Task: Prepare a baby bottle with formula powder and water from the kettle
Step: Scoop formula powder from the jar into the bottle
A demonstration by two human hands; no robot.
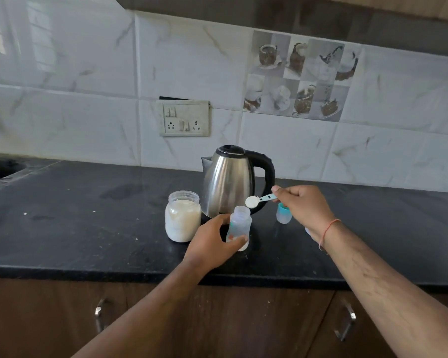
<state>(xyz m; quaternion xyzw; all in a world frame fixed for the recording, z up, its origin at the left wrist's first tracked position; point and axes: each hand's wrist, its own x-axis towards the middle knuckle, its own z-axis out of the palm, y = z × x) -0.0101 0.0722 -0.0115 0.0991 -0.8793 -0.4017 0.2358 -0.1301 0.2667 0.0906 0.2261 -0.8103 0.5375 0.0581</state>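
An open clear baby bottle (239, 223) stands on the black counter (88, 228), with some white powder at its bottom. My left hand (212, 244) grips its lower part. My right hand (303, 208) pinches the handle of a small scoop (253, 201) heaped with white powder, held just above the right side of the bottle's mouth. An open glass jar of formula powder (182, 215) stands left of the bottle. The steel kettle (230, 179) with a black handle stands right behind them, lid closed.
The bottle's cap with a teal ring (284, 213) stands on the counter behind my right hand. A wall socket panel (184, 118) sits above the kettle. Cabinet handles (100, 310) lie below the counter edge. A dark sink corner (0, 169) is at the far left.
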